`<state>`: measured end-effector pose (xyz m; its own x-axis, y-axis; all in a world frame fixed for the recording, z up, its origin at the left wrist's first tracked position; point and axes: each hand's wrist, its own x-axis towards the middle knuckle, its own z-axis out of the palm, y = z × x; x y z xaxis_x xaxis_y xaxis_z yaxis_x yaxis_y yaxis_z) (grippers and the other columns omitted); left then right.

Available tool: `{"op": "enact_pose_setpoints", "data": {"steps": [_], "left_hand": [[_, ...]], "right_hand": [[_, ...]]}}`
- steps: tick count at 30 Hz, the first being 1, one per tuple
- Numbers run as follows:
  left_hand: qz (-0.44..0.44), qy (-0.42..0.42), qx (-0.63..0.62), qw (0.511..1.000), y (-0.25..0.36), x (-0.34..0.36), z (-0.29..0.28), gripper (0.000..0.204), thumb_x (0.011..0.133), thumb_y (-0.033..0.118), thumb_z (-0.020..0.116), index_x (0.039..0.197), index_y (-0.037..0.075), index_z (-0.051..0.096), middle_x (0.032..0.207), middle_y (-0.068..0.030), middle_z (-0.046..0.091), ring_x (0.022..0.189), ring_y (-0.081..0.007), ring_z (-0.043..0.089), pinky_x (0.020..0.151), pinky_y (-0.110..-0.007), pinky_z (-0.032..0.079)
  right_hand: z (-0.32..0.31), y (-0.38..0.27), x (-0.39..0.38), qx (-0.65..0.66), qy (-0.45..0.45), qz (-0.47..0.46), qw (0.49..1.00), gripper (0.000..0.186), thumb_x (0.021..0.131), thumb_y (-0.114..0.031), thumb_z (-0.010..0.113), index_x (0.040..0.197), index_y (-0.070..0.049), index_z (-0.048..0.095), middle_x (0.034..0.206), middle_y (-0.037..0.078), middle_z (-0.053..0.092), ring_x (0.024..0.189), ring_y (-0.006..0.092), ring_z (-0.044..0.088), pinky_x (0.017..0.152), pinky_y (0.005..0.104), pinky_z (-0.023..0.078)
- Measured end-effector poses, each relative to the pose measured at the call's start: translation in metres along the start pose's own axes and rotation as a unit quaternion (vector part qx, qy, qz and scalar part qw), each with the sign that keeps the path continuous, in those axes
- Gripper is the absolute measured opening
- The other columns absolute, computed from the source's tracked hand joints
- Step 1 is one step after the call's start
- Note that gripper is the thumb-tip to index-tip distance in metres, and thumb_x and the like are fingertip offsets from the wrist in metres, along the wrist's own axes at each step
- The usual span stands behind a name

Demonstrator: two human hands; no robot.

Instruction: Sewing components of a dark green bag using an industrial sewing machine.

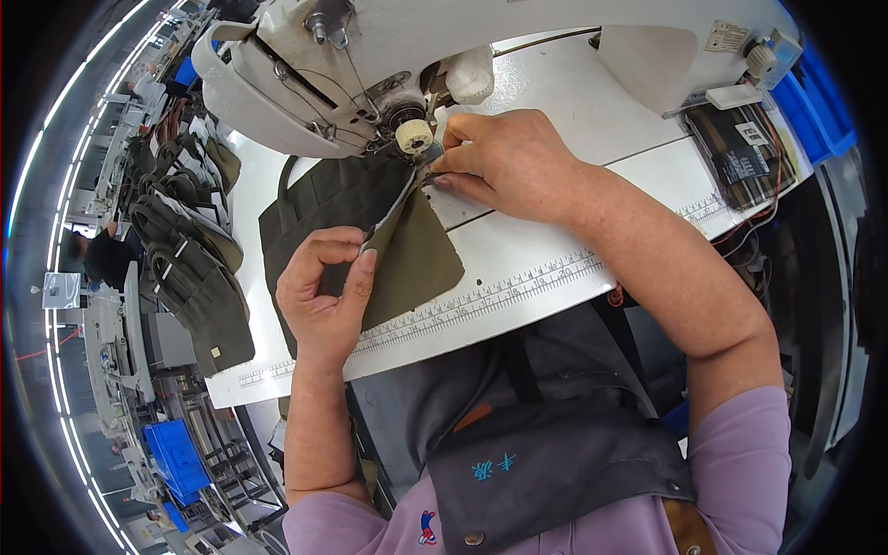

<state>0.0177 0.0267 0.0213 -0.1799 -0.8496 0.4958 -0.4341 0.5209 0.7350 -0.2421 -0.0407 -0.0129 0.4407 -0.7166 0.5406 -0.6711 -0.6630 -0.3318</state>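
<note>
A dark olive fabric piece with a strap lies on the white table of a sewing machine, its far corner under the needle area. My left hand pinches the piece's raised edge between thumb and fingers; a pale layer shows along that edge. Close beside the presser foot, my right hand has its thumb and fingers drawn together. What sits between those fingertips is too small to make out. Just above them is the machine's cream round knob.
Stacked olive pieces with straps lie at the table's left. A ruler strip runs along the near edge. To the right are a folded plaid cloth and a blue bin. Another blue bin stands lower left.
</note>
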Motion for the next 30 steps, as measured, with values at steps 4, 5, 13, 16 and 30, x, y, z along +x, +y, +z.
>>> {"op": "enact_pose_setpoints", "data": {"steps": [4, 5, 13, 16, 30], "left_hand": [[0.021, -0.049, -0.018, 0.998, -0.002, 0.002, 0.001, 0.013, 0.082, -0.003, 0.078, 0.084, 0.0, 0.066, 0.094, -0.0104, 0.073, 0.083, -0.0165, 0.067, 0.079, -0.027, 0.051], [0.024, -0.07, -0.025, 0.997, -0.003, 0.002, 0.002, 0.014, 0.081, -0.003, 0.079, 0.084, 0.0, 0.066, 0.093, -0.0103, 0.072, 0.082, -0.0166, 0.068, 0.078, -0.027, 0.052], [0.033, -0.139, -0.034, 0.989, -0.008, 0.001, 0.005, 0.016, 0.078, 0.002, 0.083, 0.082, 0.002, 0.067, 0.093, -0.0108, 0.073, 0.084, -0.0199, 0.069, 0.079, -0.03, 0.054], [0.076, -0.184, -0.018, 0.98, -0.013, 0.011, 0.003, 0.027, 0.082, 0.021, 0.082, 0.096, 0.002, 0.068, 0.109, -0.0138, 0.071, 0.101, -0.0259, 0.067, 0.091, -0.036, 0.051], [0.102, -0.316, 0.262, 0.906, -0.029, 0.028, 0.009, 0.107, 0.078, 0.073, 0.07, 0.157, 0.009, 0.038, 0.157, -0.0141, 0.045, 0.15, -0.0343, 0.036, 0.124, -0.064, 0.014]], "right_hand": [[0.001, 0.001, 0.001, -0.023, 0.013, -0.021, 0.999, 0.013, 0.09, -0.028, 0.074, 0.095, -0.019, 0.08, 0.091, -0.001, 0.065, 0.074, 0.0239, 0.069, 0.062, 0.0414, 0.054], [0.001, 0.002, 0.001, -0.024, 0.012, -0.019, 0.999, 0.013, 0.09, -0.028, 0.074, 0.095, -0.019, 0.08, 0.091, -0.001, 0.065, 0.074, 0.0239, 0.069, 0.062, 0.0414, 0.054], [0.01, -0.004, 0.009, -0.086, -0.001, -0.054, 0.995, 0.009, 0.084, -0.023, 0.074, 0.089, -0.016, 0.078, 0.089, 0.001, 0.065, 0.075, 0.0241, 0.07, 0.061, 0.04, 0.055], [0.003, -0.009, 0.011, -0.105, -0.017, -0.075, 0.992, 0.011, 0.083, -0.018, 0.066, 0.079, -0.012, 0.075, 0.092, 0.006, 0.068, 0.078, 0.0281, 0.071, 0.064, 0.0431, 0.054], [-0.009, -0.009, 0.017, -0.13, -0.092, -0.076, 0.984, 0.012, 0.081, -0.014, 0.065, 0.083, -0.011, 0.077, 0.099, 0.008, 0.071, 0.084, 0.0291, 0.073, 0.067, 0.0414, 0.056]]}}
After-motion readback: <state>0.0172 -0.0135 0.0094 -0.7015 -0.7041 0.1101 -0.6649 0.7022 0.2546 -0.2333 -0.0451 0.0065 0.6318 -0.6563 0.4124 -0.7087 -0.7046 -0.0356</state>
